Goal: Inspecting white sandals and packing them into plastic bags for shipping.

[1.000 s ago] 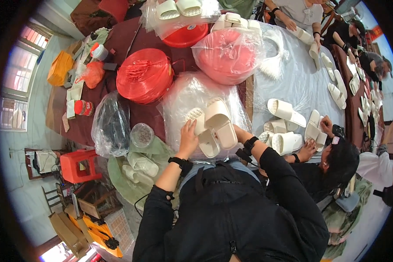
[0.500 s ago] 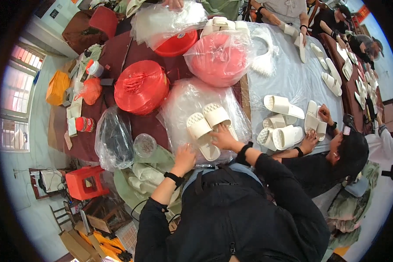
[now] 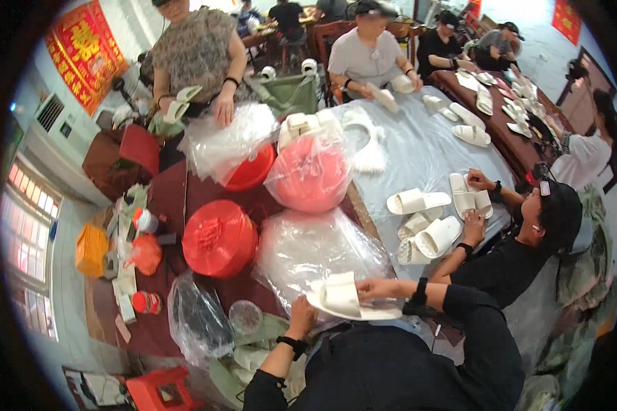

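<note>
Low in the middle, a pair of cream slide slippers [image 3: 341,296] is held up in front of my body, soles lying close together and seen from the side. My right hand [image 3: 376,290] grips them just behind the strap. At their left end, the fingers of my left hand [image 3: 303,316] are closed against the edge; its fingertips are partly hidden. Beneath and beyond the slippers spreads a stack of clear plastic bags [image 3: 315,250] on the dark red tabletop.
Red twine rolls [image 3: 219,238] and a plastic-wrapped one [image 3: 310,175] stand beyond the bags. To the right, a co-worker [image 3: 528,236] handles slippers beside several loose ones [image 3: 428,236] on the plastic-covered table [image 3: 391,154]. Across stand more people. A clear tub [image 3: 245,316] sits left.
The slippers have come up off the plastic bags and turned sideways. My left hand, earlier beside them, now grips their end. The view has tilted up, showing more people.
</note>
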Action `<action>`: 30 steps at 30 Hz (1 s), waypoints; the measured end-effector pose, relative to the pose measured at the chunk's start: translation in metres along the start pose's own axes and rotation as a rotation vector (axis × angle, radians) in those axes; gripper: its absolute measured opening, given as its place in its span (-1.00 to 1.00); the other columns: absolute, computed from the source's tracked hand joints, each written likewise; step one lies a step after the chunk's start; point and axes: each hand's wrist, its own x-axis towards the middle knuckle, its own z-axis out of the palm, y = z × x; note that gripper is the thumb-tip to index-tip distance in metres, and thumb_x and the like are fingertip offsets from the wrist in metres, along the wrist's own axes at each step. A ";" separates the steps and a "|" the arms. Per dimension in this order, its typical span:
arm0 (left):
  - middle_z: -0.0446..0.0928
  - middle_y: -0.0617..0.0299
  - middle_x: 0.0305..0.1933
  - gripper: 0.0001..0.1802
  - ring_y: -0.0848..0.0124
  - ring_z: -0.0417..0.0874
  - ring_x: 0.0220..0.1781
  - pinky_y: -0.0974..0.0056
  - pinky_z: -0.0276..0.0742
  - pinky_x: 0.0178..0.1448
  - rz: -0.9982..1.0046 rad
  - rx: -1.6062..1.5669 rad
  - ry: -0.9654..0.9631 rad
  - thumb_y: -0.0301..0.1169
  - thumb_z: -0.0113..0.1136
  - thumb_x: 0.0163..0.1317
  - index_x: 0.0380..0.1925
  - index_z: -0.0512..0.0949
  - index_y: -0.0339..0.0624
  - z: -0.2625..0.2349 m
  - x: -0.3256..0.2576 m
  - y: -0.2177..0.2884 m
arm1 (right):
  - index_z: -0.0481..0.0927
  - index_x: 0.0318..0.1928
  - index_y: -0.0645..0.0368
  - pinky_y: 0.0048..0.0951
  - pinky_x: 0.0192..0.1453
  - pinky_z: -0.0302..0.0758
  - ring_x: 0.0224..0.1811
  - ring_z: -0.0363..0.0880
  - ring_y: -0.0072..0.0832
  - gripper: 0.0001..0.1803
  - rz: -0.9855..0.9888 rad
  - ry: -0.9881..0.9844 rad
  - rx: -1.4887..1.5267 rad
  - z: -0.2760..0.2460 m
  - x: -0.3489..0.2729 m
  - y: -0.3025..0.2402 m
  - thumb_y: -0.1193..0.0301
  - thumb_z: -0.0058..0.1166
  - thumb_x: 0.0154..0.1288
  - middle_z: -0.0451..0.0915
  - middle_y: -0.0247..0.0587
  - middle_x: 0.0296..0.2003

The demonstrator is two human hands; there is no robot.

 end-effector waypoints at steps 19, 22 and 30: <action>0.30 -0.11 0.19 -0.60 0.06 0.30 0.25 0.20 0.15 0.33 -0.153 -0.496 0.020 -0.44 -0.14 0.28 0.12 0.32 -0.25 -0.040 0.043 0.018 | 0.43 0.03 0.26 -0.48 0.04 0.31 -0.09 0.42 -0.52 -0.59 -0.009 -0.057 -0.300 0.027 -0.010 -0.022 0.29 -0.02 0.23 0.53 -0.25 -0.12; 0.27 -0.12 0.21 -0.59 0.06 0.28 0.26 0.19 0.17 0.31 -0.165 -0.495 0.066 -0.43 -0.14 0.29 0.13 0.30 -0.30 -0.041 0.047 0.026 | 0.47 -0.01 0.26 -0.45 0.01 0.34 -0.14 0.43 -0.50 -0.59 -0.068 -0.008 -0.184 0.024 -0.025 -0.030 0.24 -0.04 0.23 0.55 -0.27 -0.18; 0.27 -0.15 0.20 -0.56 -0.10 0.28 0.21 0.10 0.19 0.26 -0.094 -0.179 0.215 -0.44 -0.14 0.25 0.15 0.29 -0.30 -0.043 0.069 0.085 | 0.50 -0.32 0.16 -0.13 -0.02 0.30 -0.13 0.42 -0.19 -0.65 -0.197 0.619 -1.026 0.013 -0.011 0.007 0.13 0.00 0.08 0.44 -0.08 -0.30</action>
